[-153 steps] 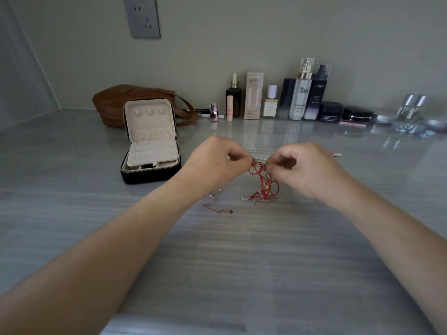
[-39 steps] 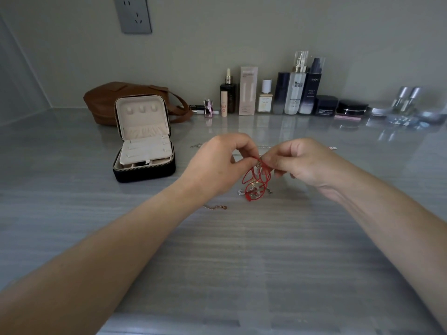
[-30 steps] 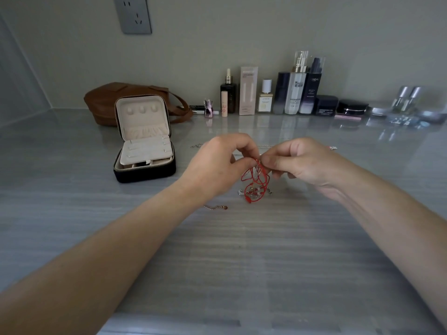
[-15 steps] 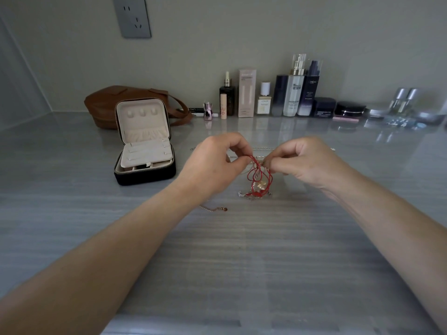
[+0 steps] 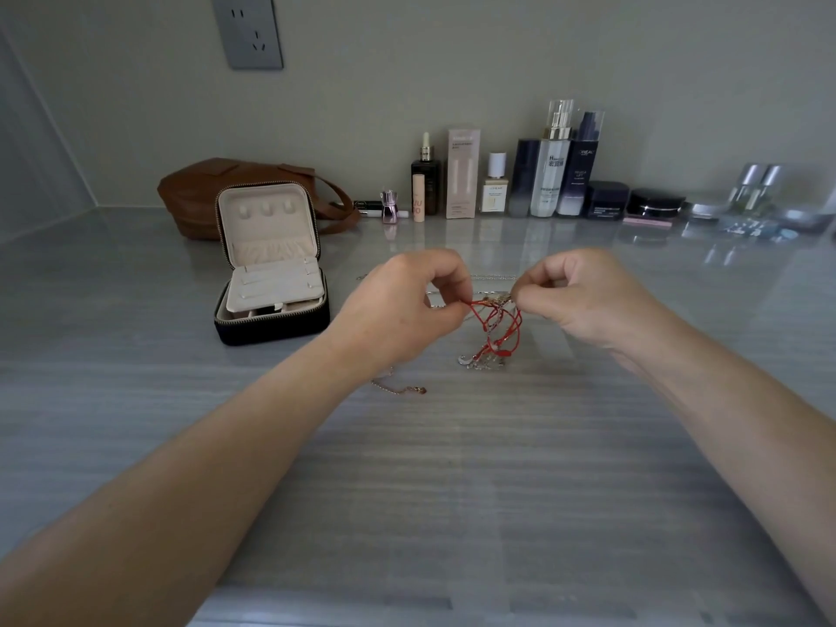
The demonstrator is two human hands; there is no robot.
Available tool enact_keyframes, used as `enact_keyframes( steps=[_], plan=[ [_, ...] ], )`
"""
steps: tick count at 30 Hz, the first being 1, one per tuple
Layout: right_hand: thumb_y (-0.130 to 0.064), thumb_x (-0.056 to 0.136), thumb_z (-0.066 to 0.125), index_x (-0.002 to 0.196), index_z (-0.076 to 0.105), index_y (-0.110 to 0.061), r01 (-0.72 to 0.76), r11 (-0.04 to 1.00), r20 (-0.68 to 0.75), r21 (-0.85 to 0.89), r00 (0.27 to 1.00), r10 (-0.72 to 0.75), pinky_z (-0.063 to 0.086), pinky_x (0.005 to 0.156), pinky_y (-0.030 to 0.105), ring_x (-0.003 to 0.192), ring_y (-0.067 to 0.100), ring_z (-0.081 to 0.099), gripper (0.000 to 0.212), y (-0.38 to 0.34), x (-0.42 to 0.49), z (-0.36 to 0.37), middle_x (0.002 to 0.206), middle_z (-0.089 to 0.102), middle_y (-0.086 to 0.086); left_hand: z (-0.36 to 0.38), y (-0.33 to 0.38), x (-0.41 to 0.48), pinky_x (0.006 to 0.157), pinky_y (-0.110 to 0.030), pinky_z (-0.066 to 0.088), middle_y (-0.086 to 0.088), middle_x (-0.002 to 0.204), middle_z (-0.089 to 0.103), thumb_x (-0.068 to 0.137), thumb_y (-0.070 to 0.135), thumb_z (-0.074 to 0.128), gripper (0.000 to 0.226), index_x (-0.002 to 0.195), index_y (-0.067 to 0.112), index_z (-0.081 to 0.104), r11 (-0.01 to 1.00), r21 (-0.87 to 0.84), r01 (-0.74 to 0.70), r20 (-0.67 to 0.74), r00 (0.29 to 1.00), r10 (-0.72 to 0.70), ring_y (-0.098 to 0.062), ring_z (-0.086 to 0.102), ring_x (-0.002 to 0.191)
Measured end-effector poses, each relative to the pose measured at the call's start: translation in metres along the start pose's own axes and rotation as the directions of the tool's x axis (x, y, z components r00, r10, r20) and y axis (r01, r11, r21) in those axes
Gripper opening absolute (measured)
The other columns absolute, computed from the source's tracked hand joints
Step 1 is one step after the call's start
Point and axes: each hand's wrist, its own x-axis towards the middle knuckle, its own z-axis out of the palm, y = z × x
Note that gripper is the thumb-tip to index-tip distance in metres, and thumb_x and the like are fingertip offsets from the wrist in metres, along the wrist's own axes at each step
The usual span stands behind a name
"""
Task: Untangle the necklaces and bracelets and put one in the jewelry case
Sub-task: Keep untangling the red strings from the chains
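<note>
**Just above the surface, two hands pinch a knot of red cord**

Both hands are raised a little over the middle of the grey, streaked surface (image 5: 452, 500). The left hand (image 5: 398, 305) pinches one end of the red cord (image 5: 509, 330) between thumb and forefinger, its other fingers curled in. The right hand (image 5: 588, 296) pinches the top of the same tangle from the other side, thumb against forefinger, with the remaining fingers folded toward the palm. Between the two hands the cord runs taut for a short stretch, then hangs in several crossing loops with a silver strand (image 5: 496, 319) caught among them. The lower end of the tangle, where small silver pieces (image 5: 477, 360) gather, reaches down to the surface. Whether it rests there or only brushes it cannot be told.

Nearer the front edge, just beside the left wrist, a gold-toned chain (image 5: 402, 388) lies on the surface, one end hidden by the forearm. A long silver chain (image 5: 493, 277) lies stretched out behind the hands, toward the far edge.

The jewelry case (image 5: 276, 330) stands toward the far left corner, well apart from the tangle. It is unzipped, its cream-lined lid (image 5: 267, 224) upright and a cream insert panel tilted over its compartments. Close behind it sits a brown leather bag (image 5: 194, 192). Along the far edge, against the wall, stands a row of cosmetics (image 5: 549, 174): bottles, a carton and jars. A grey wall socket (image 5: 248, 29) is mounted above the bag.
</note>
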Motion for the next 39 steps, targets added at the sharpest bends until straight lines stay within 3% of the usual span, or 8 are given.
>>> enact_keyframes(
  steps=[9, 13, 16, 20, 24, 30, 35, 39],
  plan=[
    [-0.016, 0.081, 0.063, 0.065, 0.062, -0.023, 0.005, 0.994, 0.001, -0.108, 1.000, -0.005, 0.041, 0.061, 0.027, 0.064, 0.014, 0.054, 0.018, 0.010, 0.003, 0.004, 0.067, 0.062, -0.001, 0.002, -0.003, -0.003, 0.055, -0.013, 0.036, 0.018, 0.077, 0.057, 0.080, 0.020, 0.068, 0.025, 0.072, 0.035, 0.050, 0.992, 0.128, 0.014, 0.100, 0.995, -0.027, 0.013, 0.049, 0.058],
    [-0.012, 0.081, 0.065, 0.068, 0.064, -0.020, -0.009, 0.990, 0.024, -0.140, 1.000, 0.012, 0.041, 0.059, 0.026, 0.061, 0.013, 0.051, 0.016, 0.011, 0.004, -0.005, 0.067, 0.061, -0.001, 0.001, -0.009, -0.002, 0.079, -0.029, 0.045, 0.016, 0.096, 0.060, 0.080, 0.038, 0.067, 0.024, 0.101, 0.030, 0.058, 0.931, 0.351, 0.102, 0.187, 0.966, -0.177, -0.006, 0.054, 0.090],
    [-0.014, 0.077, 0.070, 0.068, 0.065, -0.019, -0.041, 0.977, 0.060, -0.210, 0.997, 0.054, 0.045, 0.062, 0.027, 0.064, 0.015, 0.054, 0.012, 0.011, 0.005, -0.007, 0.070, 0.063, 0.000, 0.000, -0.009, -0.001, 0.077, -0.028, 0.047, 0.014, 0.087, 0.062, 0.085, 0.040, 0.062, 0.016, 0.092, 0.026, 0.067, 0.909, 0.407, 0.090, 0.176, 0.969, -0.175, -0.010, 0.058, 0.088],
    [-0.013, 0.075, 0.069, 0.068, 0.064, -0.026, 0.009, 0.977, 0.078, -0.212, 0.997, 0.008, 0.046, 0.066, 0.029, 0.068, 0.016, 0.054, 0.015, 0.011, 0.005, -0.004, 0.067, 0.058, -0.006, -0.001, -0.005, 0.001, 0.065, -0.023, 0.046, 0.008, 0.073, 0.062, 0.084, 0.033, 0.067, 0.013, 0.081, 0.021, 0.069, 0.984, 0.097, 0.148, 0.133, 0.978, -0.160, -0.006, 0.055, 0.068],
    [-0.024, 0.079, 0.070, 0.081, 0.069, -0.030, 0.169, 0.985, 0.153, -0.031, 0.975, -0.162, 0.050, 0.082, 0.031, 0.085, 0.015, 0.065, 0.006, -0.002, 0.000, 0.002, 0.087, 0.071, -0.002, 0.000, 0.003, 0.001, 0.046, -0.010, 0.036, 0.007, 0.061, 0.058, 0.085, 0.023, 0.067, 0.011, 0.074, 0.021, 0.066, 0.960, -0.205, 0.190, 0.085, 0.981, -0.176, 0.002, 0.045, 0.048],
    [-0.023, 0.078, 0.074, 0.070, 0.069, -0.029, 0.220, 0.951, 0.190, -0.218, 0.965, -0.180, 0.039, 0.056, 0.015, 0.057, -0.001, 0.053, 0.011, 0.004, 0.005, 0.012, 0.065, 0.064, -0.014, -0.008, 0.011, 0.003, 0.036, -0.015, 0.023, 0.010, 0.056, 0.055, 0.088, 0.020, 0.062, 0.011, 0.078, 0.016, 0.063, 0.808, -0.554, 0.201, 0.003, 0.971, -0.240, -0.002, 0.031, 0.040],
    [-0.039, 0.064, 0.077, 0.079, 0.068, -0.032, 0.227, 0.973, 0.202, 0.039, 0.952, -0.230, 0.040, 0.060, 0.022, 0.058, 0.005, 0.049, 0.019, -0.001, 0.006, 0.013, 0.065, 0.059, -0.007, -0.012, 0.015, 0.002, 0.040, -0.018, 0.017, 0.008, 0.061, 0.056, 0.091, 0.019, 0.057, 0.014, 0.077, 0.016, 0.061, 0.724, -0.665, 0.183, 0.032, 0.976, -0.217, -0.005, 0.027, 0.043],
    [-0.021, 0.074, 0.076, 0.066, 0.067, -0.033, 0.272, 0.962, 0.190, 0.001, 0.944, -0.268, 0.043, 0.065, 0.015, 0.058, -0.005, 0.054, 0.017, -0.003, 0.008, 0.017, 0.060, 0.063, -0.017, -0.011, 0.017, 0.002, 0.040, -0.017, 0.017, 0.009, 0.061, 0.057, 0.090, 0.018, 0.058, 0.014, 0.077, 0.017, 0.062, 0.698, -0.693, 0.180, 0.033, 0.975, -0.218, -0.006, 0.026, 0.044]
  ],
)
